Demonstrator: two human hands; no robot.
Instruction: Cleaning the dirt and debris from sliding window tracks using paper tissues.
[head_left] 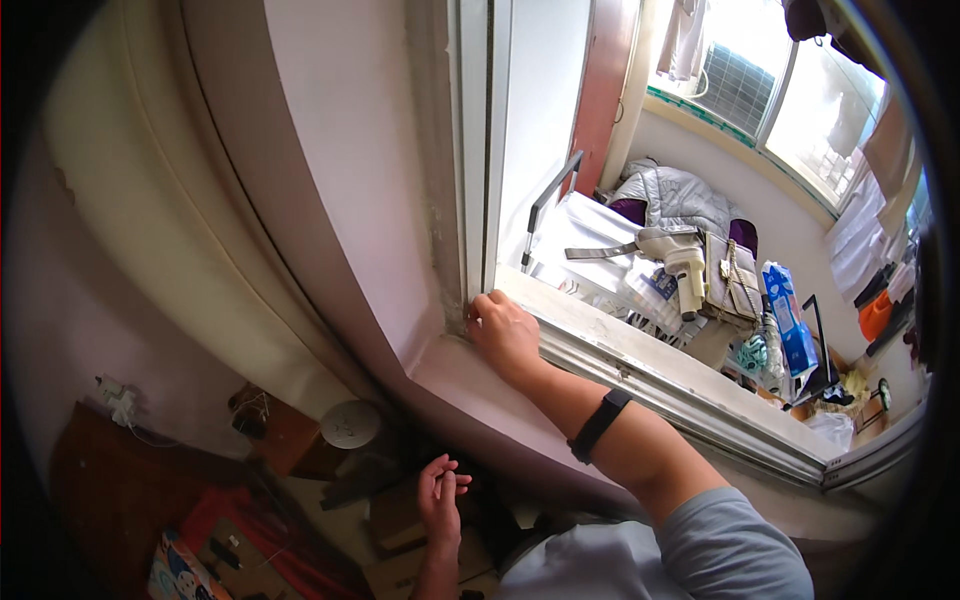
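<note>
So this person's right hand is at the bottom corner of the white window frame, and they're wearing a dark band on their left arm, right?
Not quite: the dark band is on the right arm, as the head view shows. The right hand is indeed at the bottom corner of the white window frame.

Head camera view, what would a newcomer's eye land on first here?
Probably the right hand, fingers curled at the lower corner of the white window frame near the centre, with a black band around that forearm. Next, the bright window at upper right, and below it a clutter with a silver quilted garment and a blue package.
</note>
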